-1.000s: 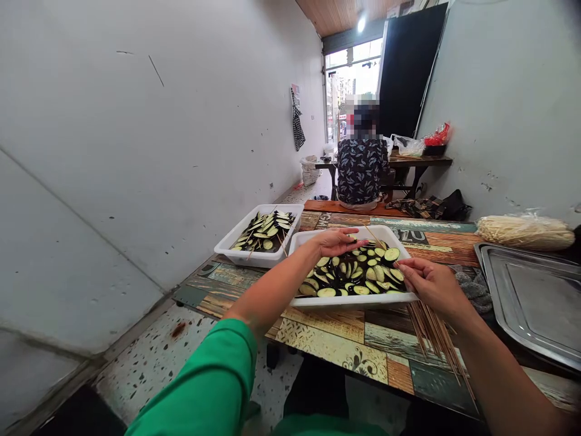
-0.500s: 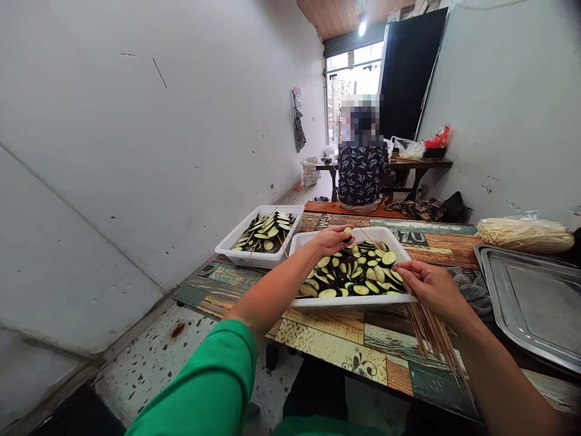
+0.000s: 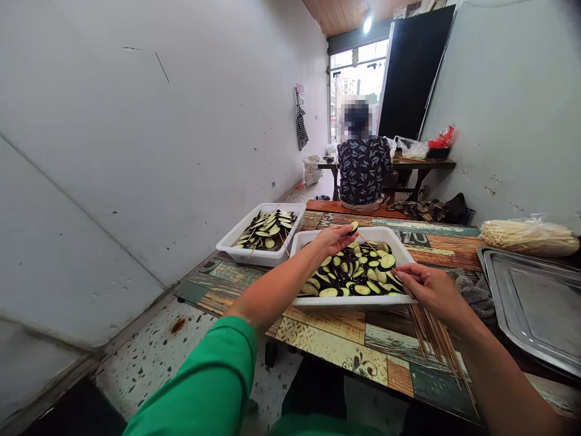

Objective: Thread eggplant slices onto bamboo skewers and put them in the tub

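Note:
My left hand (image 3: 336,238) is closed on an eggplant slice (image 3: 354,227), held above the far side of a white tub (image 3: 354,303). Inside that tub, many eggplant slices (image 3: 362,290) sit in dark liquid. At its right side, my right hand (image 3: 422,280) pinches a thin wooden skewer (image 3: 370,244), which slants up and left over the slices towards my left hand. A bundle of loose skewers (image 3: 438,345) lies on the table just below my right hand. Whether the skewer's tip touches the held slice, I cannot tell.
A second white tub (image 3: 227,248) with skewered eggplant stands at the left. Metal trays (image 3: 538,303), a grey cloth (image 3: 472,293) and a bag of enoki mushrooms (image 3: 529,235) lie at the right. Ahead, a person (image 3: 363,172) sits facing away on a bench (image 3: 318,208).
My left hand has shifted slightly right with the eggplant slice, which is now turned more on its edge. My right hand has barely moved. The view has shifted slightly.

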The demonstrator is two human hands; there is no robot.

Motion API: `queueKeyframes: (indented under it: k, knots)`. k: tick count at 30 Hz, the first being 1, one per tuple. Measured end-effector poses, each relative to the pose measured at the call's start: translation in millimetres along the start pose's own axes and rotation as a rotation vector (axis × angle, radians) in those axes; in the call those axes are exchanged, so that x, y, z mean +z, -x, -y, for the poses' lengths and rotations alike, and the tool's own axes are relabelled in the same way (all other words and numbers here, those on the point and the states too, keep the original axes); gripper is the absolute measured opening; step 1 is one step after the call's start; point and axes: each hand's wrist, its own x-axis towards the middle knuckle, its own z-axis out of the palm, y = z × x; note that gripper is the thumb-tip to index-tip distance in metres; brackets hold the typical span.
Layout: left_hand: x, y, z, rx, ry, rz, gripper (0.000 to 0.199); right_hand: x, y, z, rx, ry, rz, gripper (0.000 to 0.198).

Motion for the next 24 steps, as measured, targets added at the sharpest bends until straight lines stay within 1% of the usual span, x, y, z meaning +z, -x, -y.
queueKeyframes:
  k: [7, 12, 17, 21, 24]
  knots:
    - [5.6, 6.0, -0.2, 0.021, 0.002, -0.019, 0.008, -0.9, 0.3, -0.2, -0.023, 0.039, -0.025, 0.041]
    - [5.9, 6.2, 0.1, 0.033, -0.025, 0.004, 0.011, -1.6, -0.3, -2.6, -0.024, 0.076, -0.044, 0.041]
    - [4.4, 4.5, 2.2, 0.066, -0.039, 0.005, 0.009, -3.3, -0.2, -1.5, -0.028, 0.082, -0.056, 0.039]
    - [3.3, 4.7, 4.1, 0.104, -0.083, 0.055, 0.006, -3.6, -0.6, -0.4, -0.033, 0.052, -0.066, 0.036]
    - [3.9, 6.2, 4.8, 0.106, -0.12, 0.085, 0.004, -3.3, -1.0, -0.8, -0.029, 0.049, -0.069, 0.037]
